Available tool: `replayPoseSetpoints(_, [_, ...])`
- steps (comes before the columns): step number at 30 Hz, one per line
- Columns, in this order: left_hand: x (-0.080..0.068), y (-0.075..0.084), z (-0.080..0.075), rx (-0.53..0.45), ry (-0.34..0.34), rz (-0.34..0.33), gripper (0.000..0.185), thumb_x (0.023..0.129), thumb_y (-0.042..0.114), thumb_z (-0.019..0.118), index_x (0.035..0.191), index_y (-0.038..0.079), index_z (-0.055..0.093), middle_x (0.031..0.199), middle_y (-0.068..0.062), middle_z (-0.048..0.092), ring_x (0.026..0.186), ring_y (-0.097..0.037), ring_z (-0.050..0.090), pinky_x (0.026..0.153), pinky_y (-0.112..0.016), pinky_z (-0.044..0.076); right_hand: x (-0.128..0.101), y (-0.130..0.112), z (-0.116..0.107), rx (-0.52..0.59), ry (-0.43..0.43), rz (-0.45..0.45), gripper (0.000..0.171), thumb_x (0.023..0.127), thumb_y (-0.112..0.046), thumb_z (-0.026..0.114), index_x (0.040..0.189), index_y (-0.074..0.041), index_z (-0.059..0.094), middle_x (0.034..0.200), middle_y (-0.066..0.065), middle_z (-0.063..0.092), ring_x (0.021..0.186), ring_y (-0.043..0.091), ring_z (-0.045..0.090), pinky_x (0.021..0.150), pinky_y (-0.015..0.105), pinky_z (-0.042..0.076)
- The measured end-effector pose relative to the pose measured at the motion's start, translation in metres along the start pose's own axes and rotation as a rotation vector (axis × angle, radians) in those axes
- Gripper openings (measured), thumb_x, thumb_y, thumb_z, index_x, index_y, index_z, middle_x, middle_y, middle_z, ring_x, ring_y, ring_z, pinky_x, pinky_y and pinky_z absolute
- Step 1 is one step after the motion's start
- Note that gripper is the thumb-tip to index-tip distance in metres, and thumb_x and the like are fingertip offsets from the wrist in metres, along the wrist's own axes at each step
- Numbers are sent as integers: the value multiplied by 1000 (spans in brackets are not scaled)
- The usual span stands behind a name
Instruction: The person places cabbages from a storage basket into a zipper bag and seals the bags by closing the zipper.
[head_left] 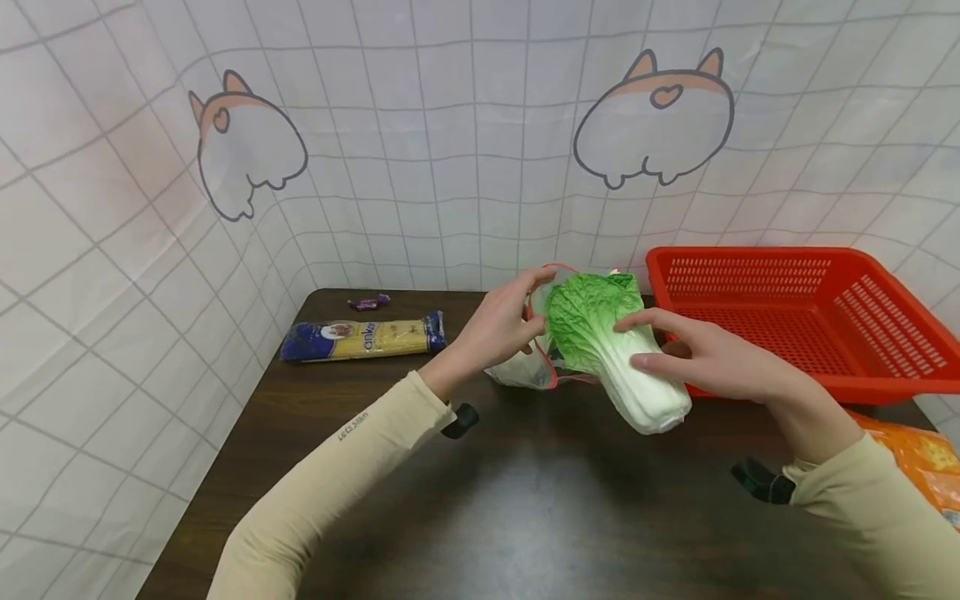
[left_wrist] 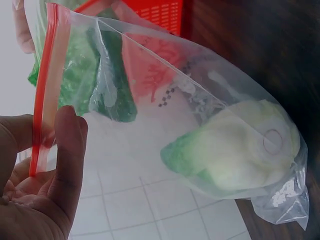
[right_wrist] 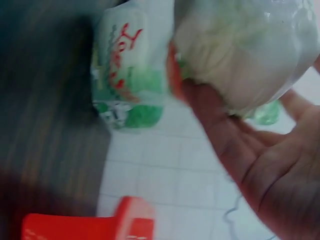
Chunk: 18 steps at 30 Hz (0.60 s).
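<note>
My right hand (head_left: 708, 358) holds a Chinese cabbage (head_left: 641, 392), its white base toward me and its green leaves at the mouth of a clear zip bag (head_left: 521, 371). The bag's red zip edge (left_wrist: 42, 95) is pinched between thumb and fingers of my left hand (head_left: 498, 325). Through the plastic in the left wrist view, a pale green-and-white vegetable (left_wrist: 245, 145) lies at the bottom of the bag. Red lettering shows on the bag in the right wrist view, where the cabbage base (right_wrist: 250, 55) sits in my right hand.
A red plastic basket (head_left: 651, 279) stands at the back right of the dark table (head_left: 480, 517). An orange package (head_left: 918, 458) lies at the right edge. On the left are a blue-and-yellow pasta pack (head_left: 397, 336) and a small purple-wrapped candy (head_left: 367, 303). A white grid-patterned curtain (head_left: 420, 200) encloses the table.
</note>
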<state>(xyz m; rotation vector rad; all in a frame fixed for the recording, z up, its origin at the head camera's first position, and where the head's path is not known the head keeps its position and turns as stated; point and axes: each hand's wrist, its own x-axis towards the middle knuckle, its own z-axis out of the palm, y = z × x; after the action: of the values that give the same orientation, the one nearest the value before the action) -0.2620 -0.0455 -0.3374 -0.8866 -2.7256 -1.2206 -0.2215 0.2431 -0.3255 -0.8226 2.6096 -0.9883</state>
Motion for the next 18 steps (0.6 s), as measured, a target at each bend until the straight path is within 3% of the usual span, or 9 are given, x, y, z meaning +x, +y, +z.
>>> replayPoseSetpoints(3, [1, 3, 3, -2, -3, 18, 65, 90, -4, 50, 151, 15, 35, 150, -3, 44, 52, -14, 59, 52, -26, 50, -1, -10, -2, -29, -32, 9, 40, 94, -43, 63, 131, -38, 50, 107, -3, 62, 85, 16, 62, 74, 33, 50])
replayPoseSetpoints(9, [-1, 6, 5, -6, -5, 42, 64, 90, -5, 51, 150, 11, 35, 148, -6, 44, 51, -11, 60, 52, -25, 51, 6, -20, -2, -94, -91, 0, 39, 94, -47, 62, 130, -38, 52, 108, -7, 61, 89, 15, 58, 78, 35, 48])
replayPoseSetpoints(12, [-2, 6, 5, -4, -3, 38, 65, 90, -5, 52, 150, 12, 35, 147, -5, 45, 53, -10, 60, 52, -25, 51, 9, -21, -3, -124, -122, -2, 36, 94, -46, 62, 128, -38, 54, 94, -5, 60, 81, 15, 56, 73, 32, 47])
replayPoseSetpoints(16, [-2, 7, 6, 1, -3, 32, 65, 90, -5, 52, 151, 13, 34, 148, -4, 44, 54, -10, 59, 52, -23, 52, 13, -21, -4, -160, -173, -93, 35, 93, -44, 64, 126, -38, 55, 93, -7, 58, 82, 13, 53, 72, 29, 46])
replayPoseSetpoints(18, [-2, 7, 7, 11, -7, 37, 66, 91, -5, 52, 151, 13, 33, 149, -4, 43, 53, -10, 58, 51, -23, 51, 15, -21, -4, -186, -186, -154, 35, 93, -43, 65, 126, -37, 56, 103, -11, 57, 91, 11, 52, 76, 28, 47])
